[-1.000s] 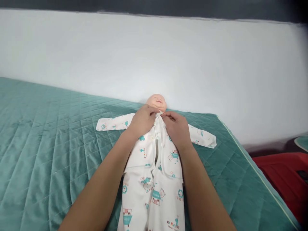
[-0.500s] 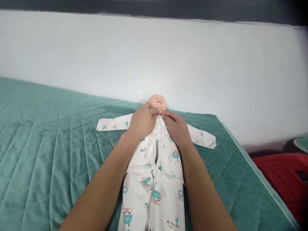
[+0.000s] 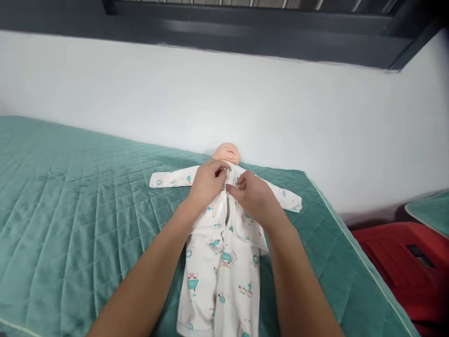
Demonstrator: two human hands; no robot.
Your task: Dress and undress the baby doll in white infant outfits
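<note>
A doll [image 3: 227, 152] lies face up, its head toward the wall, dressed in a white printed jacket [image 3: 288, 198] with the sleeves spread out. White printed trousers [image 3: 224, 281] extend toward me below the jacket. At the neckline, my left hand [image 3: 209, 180] pinches the jacket's front edge between thumb and fingers. My right hand [image 3: 253, 194] is at the other front edge, a little lower, with curled fingers and the thumb against the cloth near the opening. Whatever lies between its fingertips is too small to make out. Down the chest the jacket front is parted.
A green quilted cover [image 3: 87, 210] lies under the doll, its piped edge running down the right side. Beyond it stands a white wall [image 3: 175, 93] with a dark frame [image 3: 245, 40] above. A red case-like object [image 3: 403, 262] sits at the right.
My right hand has moved down from the collar along the front edge, and its fingers are more curled. My left hand stays by the neckline. The view has tilted up, showing more dark frame.
</note>
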